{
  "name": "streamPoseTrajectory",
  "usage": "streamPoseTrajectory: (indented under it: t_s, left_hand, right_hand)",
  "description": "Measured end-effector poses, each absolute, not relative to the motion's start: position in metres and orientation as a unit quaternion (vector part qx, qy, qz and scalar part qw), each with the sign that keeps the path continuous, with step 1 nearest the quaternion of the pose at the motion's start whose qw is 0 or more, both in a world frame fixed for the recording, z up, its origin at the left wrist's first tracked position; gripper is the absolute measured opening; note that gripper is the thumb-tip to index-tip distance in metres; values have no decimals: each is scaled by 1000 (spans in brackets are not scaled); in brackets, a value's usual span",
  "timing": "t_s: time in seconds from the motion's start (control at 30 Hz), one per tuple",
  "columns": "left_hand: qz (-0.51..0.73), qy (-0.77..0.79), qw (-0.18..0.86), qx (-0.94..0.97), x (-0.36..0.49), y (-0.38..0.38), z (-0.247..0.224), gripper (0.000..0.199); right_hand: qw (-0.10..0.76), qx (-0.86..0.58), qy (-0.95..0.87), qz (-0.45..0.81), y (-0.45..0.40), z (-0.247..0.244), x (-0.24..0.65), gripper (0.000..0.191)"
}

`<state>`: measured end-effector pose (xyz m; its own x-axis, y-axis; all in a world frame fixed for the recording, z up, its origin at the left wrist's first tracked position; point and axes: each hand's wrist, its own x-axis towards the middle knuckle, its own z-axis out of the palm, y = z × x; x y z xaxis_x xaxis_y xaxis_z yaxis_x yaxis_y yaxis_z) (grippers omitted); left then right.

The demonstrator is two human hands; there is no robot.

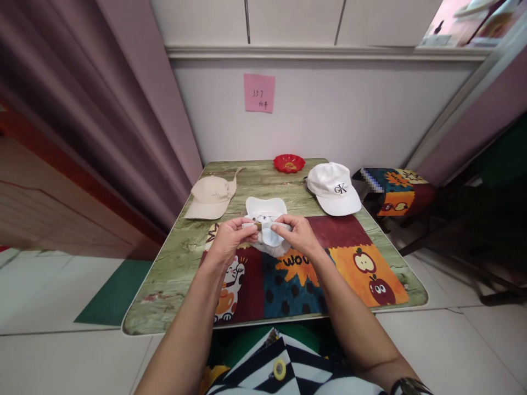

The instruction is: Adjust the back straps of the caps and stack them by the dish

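Note:
A pale, whitish cap (274, 249) is between my hands over the middle of the table, its brim (265, 206) pointing away from me. My left hand (234, 237) pinches one end of the cap's back strap between thumb and fingers. By its fingertips is a small brownish piece, perhaps a buckle, too small to make out. My right hand (300, 235) pinches the strap's other side, thumb on top. The strap is held level across the cap's opening. Fingers hide parts of the strap and the cap's sides.
A beige cap (209, 193) lies on the table's left. At the right sits a white cap (334, 189) with dark letters. A red scalloped dish (289, 163) stands near the wall. Under my hands is a colourful mat (294, 296). A stool (397, 189) is beyond the table's right edge.

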<state>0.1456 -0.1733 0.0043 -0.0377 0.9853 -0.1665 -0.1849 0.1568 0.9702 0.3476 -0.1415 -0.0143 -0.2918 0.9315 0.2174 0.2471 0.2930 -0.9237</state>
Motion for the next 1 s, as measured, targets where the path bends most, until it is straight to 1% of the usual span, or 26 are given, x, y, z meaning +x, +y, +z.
streamPoseTrajectory:
  t_s: [0.2,0.3,0.37,0.43,0.5,0.57,0.63,0.7,0.83,1.0]
  left_hand:
    - [493,506,577,410,144,-171,-4,35]
    - [483,517,544,451,142,-171,-3,34]
    - [486,535,484,493,140,-171,2,37]
    - [477,549,397,559,135,-171,9,46]
    - [433,546,310,647,130,-167,19,54]
    - [362,523,263,726,126,-161,27,51]
    - [302,480,277,775,122,-154,32,40]
    - [271,444,326,789,119,-146,33,34]
    - [288,427,415,750,116,-136,29,31]
    - [305,425,470,711,115,-133,23,30]
  right_hand:
    - [406,-435,-691,411,-141,-17,349,25]
    - [402,-430,-693,416,-140,-17,350,25]
    - [404,-425,-692,421,-140,-18,351,26]
    - [406,-421,-691,426,-139,-17,352,26]
    - [407,-415,-692,428,-139,-17,352,26]
    - [406,-409,-694,432,-139,-17,351,25]
    - [405,-403,-694,437,-139,-16,351,24]
    - [406,-400,-694,440,-139,-16,351,24]
    - [407,-407,-697,428,-139,-15,351,26]
    - [407,-418,-695,421,-138,-16,350,27]
